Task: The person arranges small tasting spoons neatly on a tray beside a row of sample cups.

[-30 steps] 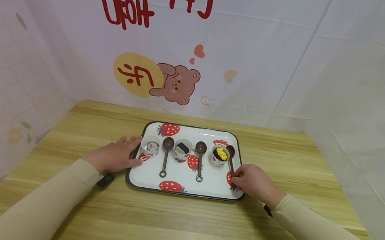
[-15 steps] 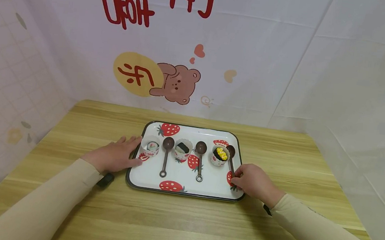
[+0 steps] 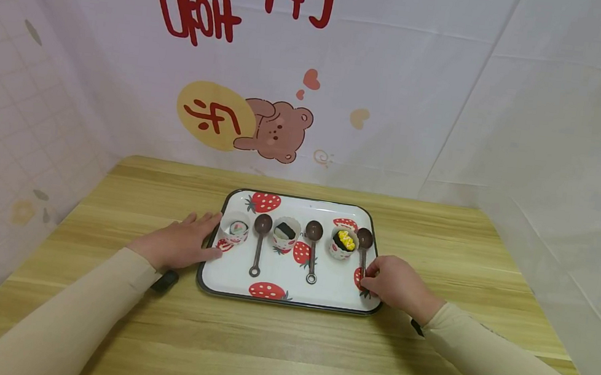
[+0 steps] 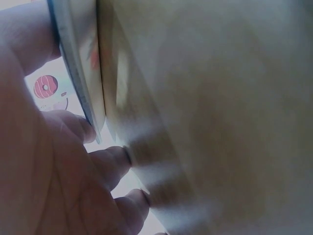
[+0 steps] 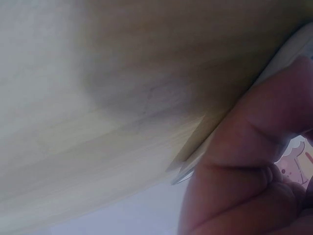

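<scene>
A white tray [image 3: 234,282] with strawberry prints and a dark rim lies on the table. At its right side my right hand [image 3: 398,283] pinches the handle of a brown measuring spoon [image 3: 364,239], whose bowl sits beside a paper cup [image 3: 341,253] of yellow-topped sushi. My left hand [image 3: 183,243] rests at the tray's left edge, fingers spread, thumb over the rim. Near it stands a paper cup [image 3: 233,237] with a sushi roll. Between the outer cups lie a measuring spoon [image 3: 259,244], a cup with black-banded sushi [image 3: 285,234] and another measuring spoon [image 3: 312,251].
The wooden table [image 3: 270,357] reaches back to a white cloth backdrop [image 3: 403,69] with a bear print and red lettering. White cloth walls [image 3: 572,150] close in both sides.
The right-hand spoon's bowl has swung a little to the right, away from the yellow-topped cup, so its handle stands straighter. My left hand and the other things have stayed put.
</scene>
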A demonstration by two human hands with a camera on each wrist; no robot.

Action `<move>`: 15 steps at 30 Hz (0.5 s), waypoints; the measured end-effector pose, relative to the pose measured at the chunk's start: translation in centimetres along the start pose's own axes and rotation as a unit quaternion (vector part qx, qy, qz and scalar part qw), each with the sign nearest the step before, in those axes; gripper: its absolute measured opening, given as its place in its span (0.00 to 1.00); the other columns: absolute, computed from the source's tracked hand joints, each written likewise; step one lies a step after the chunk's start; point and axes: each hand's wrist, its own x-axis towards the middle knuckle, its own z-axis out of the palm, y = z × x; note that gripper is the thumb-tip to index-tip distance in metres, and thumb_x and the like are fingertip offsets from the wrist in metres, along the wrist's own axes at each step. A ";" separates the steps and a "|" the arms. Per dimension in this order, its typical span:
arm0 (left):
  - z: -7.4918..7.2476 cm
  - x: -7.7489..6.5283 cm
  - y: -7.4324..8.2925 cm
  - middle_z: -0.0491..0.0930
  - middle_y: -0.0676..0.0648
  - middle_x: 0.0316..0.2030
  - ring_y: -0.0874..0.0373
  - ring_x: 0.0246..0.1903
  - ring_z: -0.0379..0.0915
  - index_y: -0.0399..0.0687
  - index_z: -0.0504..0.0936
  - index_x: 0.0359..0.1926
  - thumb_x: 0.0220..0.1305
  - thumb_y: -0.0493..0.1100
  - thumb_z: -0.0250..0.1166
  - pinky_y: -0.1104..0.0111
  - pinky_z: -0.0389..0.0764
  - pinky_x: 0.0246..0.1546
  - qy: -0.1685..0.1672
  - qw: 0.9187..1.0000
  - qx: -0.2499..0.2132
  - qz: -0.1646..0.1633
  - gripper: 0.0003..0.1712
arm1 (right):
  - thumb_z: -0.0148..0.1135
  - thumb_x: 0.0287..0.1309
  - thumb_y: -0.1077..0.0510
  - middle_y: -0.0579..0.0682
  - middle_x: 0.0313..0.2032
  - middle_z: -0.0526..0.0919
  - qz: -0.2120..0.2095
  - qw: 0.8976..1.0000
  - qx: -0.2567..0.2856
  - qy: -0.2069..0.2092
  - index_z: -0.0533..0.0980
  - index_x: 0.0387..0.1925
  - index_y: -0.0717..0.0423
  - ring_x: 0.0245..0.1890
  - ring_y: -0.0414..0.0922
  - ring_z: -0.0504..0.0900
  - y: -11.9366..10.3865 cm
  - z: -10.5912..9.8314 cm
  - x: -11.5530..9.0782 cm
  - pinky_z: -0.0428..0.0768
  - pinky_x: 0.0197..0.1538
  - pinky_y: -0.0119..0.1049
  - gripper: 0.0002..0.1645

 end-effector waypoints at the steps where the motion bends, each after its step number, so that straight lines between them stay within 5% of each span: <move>1: 0.0 0.0 0.0 0.50 0.32 0.83 0.23 0.80 0.41 0.45 0.48 0.85 0.72 0.71 0.59 0.29 0.51 0.76 0.000 1.000 0.000 -0.001 0.56 | 0.70 0.63 0.58 0.45 0.24 0.82 0.001 1.000 0.000 0.001 0.84 0.33 0.57 0.25 0.40 0.76 0.0 0.0 0.0 0.75 0.27 0.30 0.06; 15: -0.1 0.0 0.0 0.48 0.33 0.83 0.24 0.80 0.39 0.47 0.47 0.86 0.72 0.71 0.59 0.28 0.48 0.76 -0.008 1.000 -0.007 -0.009 0.57 | 0.70 0.63 0.58 0.45 0.23 0.81 -0.011 1.000 0.003 0.018 0.83 0.33 0.57 0.24 0.40 0.76 0.4 0.2 0.0 0.74 0.26 0.31 0.05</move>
